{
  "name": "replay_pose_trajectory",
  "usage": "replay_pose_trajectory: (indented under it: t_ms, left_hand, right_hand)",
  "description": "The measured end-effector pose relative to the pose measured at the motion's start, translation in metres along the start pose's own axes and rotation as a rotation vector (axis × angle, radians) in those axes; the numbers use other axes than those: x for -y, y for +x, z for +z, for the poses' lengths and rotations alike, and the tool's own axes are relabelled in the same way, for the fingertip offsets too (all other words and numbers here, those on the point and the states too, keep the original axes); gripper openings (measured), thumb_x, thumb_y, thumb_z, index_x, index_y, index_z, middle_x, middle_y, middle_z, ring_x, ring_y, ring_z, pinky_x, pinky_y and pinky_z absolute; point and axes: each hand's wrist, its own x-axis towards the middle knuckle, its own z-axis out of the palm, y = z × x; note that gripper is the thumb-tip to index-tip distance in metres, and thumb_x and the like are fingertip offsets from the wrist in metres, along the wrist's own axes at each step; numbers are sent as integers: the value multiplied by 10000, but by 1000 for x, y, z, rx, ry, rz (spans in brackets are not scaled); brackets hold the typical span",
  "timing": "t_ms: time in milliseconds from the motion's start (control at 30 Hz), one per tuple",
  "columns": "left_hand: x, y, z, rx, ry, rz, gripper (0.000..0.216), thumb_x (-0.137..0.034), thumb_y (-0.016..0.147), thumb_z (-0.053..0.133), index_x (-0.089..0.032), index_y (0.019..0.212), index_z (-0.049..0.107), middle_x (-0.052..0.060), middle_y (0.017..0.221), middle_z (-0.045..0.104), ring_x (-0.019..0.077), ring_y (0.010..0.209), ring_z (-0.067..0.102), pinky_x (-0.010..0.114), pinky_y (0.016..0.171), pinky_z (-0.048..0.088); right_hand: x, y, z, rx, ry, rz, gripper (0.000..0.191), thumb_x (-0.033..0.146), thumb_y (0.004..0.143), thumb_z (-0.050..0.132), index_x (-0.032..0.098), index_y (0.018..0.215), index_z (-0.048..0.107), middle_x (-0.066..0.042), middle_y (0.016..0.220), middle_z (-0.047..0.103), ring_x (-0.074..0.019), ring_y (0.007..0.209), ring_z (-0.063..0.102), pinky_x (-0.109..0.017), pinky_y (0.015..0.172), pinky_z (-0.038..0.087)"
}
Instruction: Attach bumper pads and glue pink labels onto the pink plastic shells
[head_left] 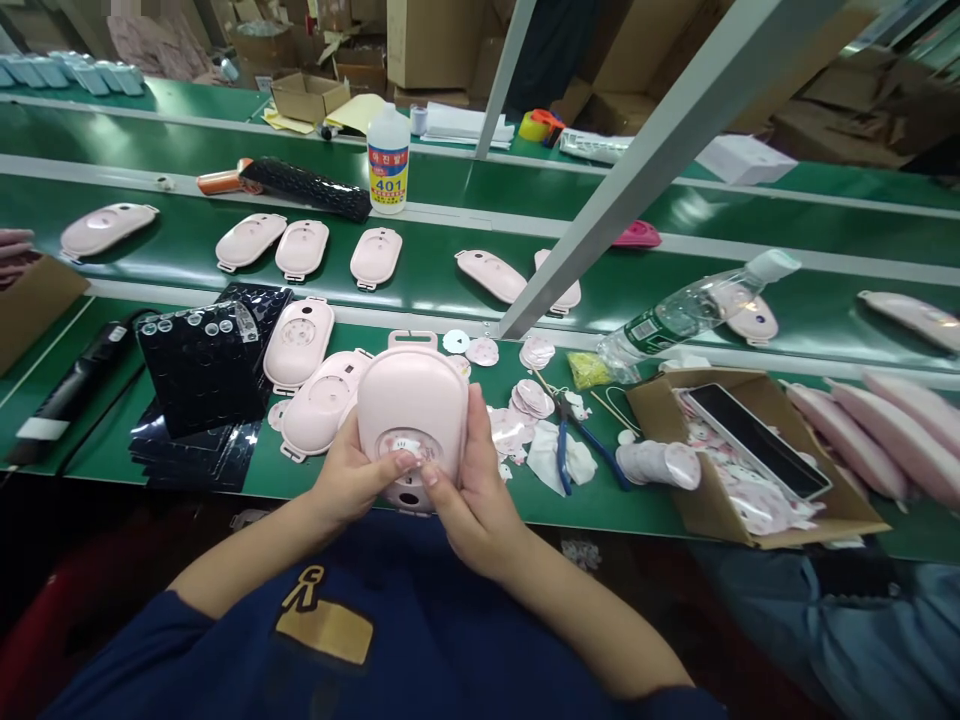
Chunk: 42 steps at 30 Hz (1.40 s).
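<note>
Both hands hold a pale pink oval plastic case [412, 390] close to my body, its looped end pointing away from me. My left hand [352, 475] grips its left side, and my right hand [480, 490] wraps round the right side. Both thumbs press on a round printed sticker [405, 443] in the case's oval recess. More pink cases lie just left of it, one [322, 400] partly behind my left hand. Round printed stickers [532, 398] lie in loose piles to the right, near blue-handled pliers [566, 440] and a crumpled white tissue [551, 455].
Black sheets [199, 365] are stacked at left beside a black handheld tool [71, 390]. A cardboard box [847, 500] holding a phone [757, 440] stands at right. A plastic bottle [675, 315] lies behind it. A glue bottle [388, 160] stands farther back. A slanted metal post [622, 180] crosses the view.
</note>
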Motion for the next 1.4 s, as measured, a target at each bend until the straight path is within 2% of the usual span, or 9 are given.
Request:
replay_pose_trajectory:
  t_ms: [133,267,367,500,700,1000,1233,1400]
  left_hand:
    - [-6,6,3,-69,-30,-13,648,-368,549,942,-186,1086,629,47,921,738,185,786,695,284,712,596]
    - [-8,9,6,-94,-67,-14,636,-359,534,948,-190,1038,600,28,868,734,167,741,693,259,666,591]
    - [-4,7,7,-108,-51,11,643,-342,558,942,-201,1071,581,31,910,742,172,783,709,271,705,604]
    - [3,-1,10,-138,26,105,625,-357,593,930,-206,1083,571,49,980,745,189,861,722,298,775,612]
    - [8,-7,10,-118,85,171,664,-419,628,910,-213,1145,548,74,1052,734,214,936,724,348,849,613]
    - [7,-5,11,-117,56,167,682,-389,626,913,-222,1151,511,63,1004,737,216,889,736,353,819,629]
    - [7,-6,9,-119,63,133,692,-406,640,902,-230,1194,527,61,1017,731,219,900,727,375,840,621]
    - [8,-6,10,-107,73,133,755,-438,645,893,-240,1266,511,69,1036,727,233,918,723,386,835,619]
  right_hand:
    - [-4,-1,0,78,137,21,938,358,968,574,321,1609,-110,-79,1707,109,-273,1554,194,-495,1239,281]
    - [-5,0,2,87,132,51,947,314,918,621,275,1618,-17,-133,1668,230,-285,1523,286,-494,1214,334]
    - [-4,4,4,51,98,97,994,317,850,685,237,1607,45,-170,1647,257,-308,1509,313,-514,1193,363]
    - [-4,8,9,-52,29,179,1014,347,765,753,227,1568,146,-192,1565,380,-324,1421,452,-512,1116,459]
    - [-5,10,15,-160,-49,91,926,302,739,722,228,1517,225,-171,1409,543,-306,1211,639,-446,949,585]
    - [-2,12,14,-188,-75,65,834,296,722,702,226,1450,300,-138,1297,610,-286,1113,687,-402,854,616]
    - [1,12,12,-152,-23,170,817,303,703,704,230,1422,323,-124,1244,630,-281,1041,703,-402,804,619]
    - [-1,11,14,-145,-28,162,860,299,702,717,229,1454,306,-130,1275,614,-289,1073,688,-412,827,614]
